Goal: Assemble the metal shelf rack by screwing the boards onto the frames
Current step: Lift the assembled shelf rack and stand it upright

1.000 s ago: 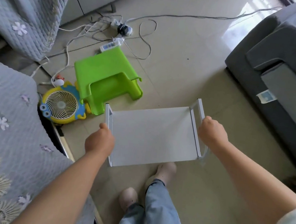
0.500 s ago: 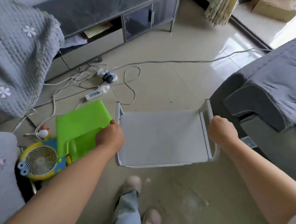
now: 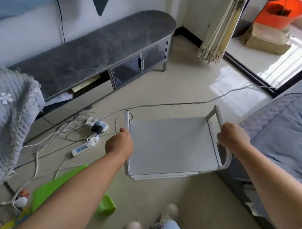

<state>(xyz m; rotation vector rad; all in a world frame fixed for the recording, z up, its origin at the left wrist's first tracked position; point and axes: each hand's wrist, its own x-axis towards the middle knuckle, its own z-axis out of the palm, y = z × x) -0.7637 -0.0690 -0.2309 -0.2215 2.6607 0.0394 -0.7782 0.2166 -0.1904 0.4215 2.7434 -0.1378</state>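
From the head camera, the shelf rack (image 3: 171, 145) is held up in the air between both hands, its pale grey board facing up and spanning the gap from one hand to the other. The left hand (image 3: 120, 145) grips the left frame (image 3: 127, 128), fingers curled round the metal bar; that bar runs on past the knuckles, away from the person. The right hand (image 3: 232, 137) is clamped on the right frame (image 3: 218, 116), whose bar also reaches beyond the hand, while its curved end (image 3: 226, 160) loops round just behind the wrist. The board lies inward of each hand, touching both frames.

Beyond the left hand, on the floor, lies a tangle of cables with a power strip (image 3: 82, 148). Below the left forearm sits a green stool (image 3: 56, 188). A grey sofa (image 3: 288, 132) stands just outside the right hand. The person's shoes (image 3: 169, 212) show on the floor beneath the rack's near edge.
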